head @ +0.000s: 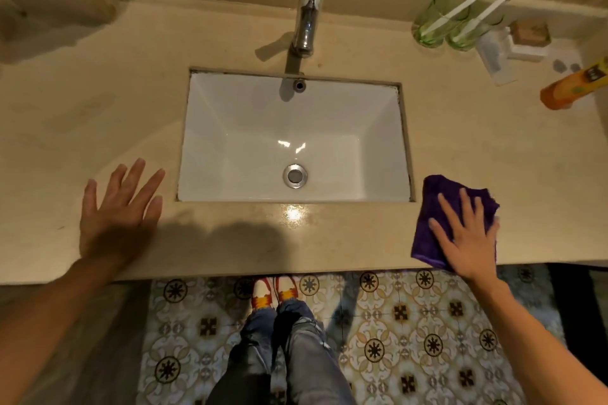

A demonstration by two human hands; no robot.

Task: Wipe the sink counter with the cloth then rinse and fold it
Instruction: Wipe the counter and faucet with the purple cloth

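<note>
at lower right the right hand [467, 237] presses flat on the purple cloth [437, 207], grip open, holding nothing, while the left hand [118, 214] lies flat, grip open, on the table [230, 240] at lower left.

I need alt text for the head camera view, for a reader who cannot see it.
A person's right hand presses a purple cloth flat on a beige sink counter, right of the white sink. The left hand rests open on the counter.
</note>
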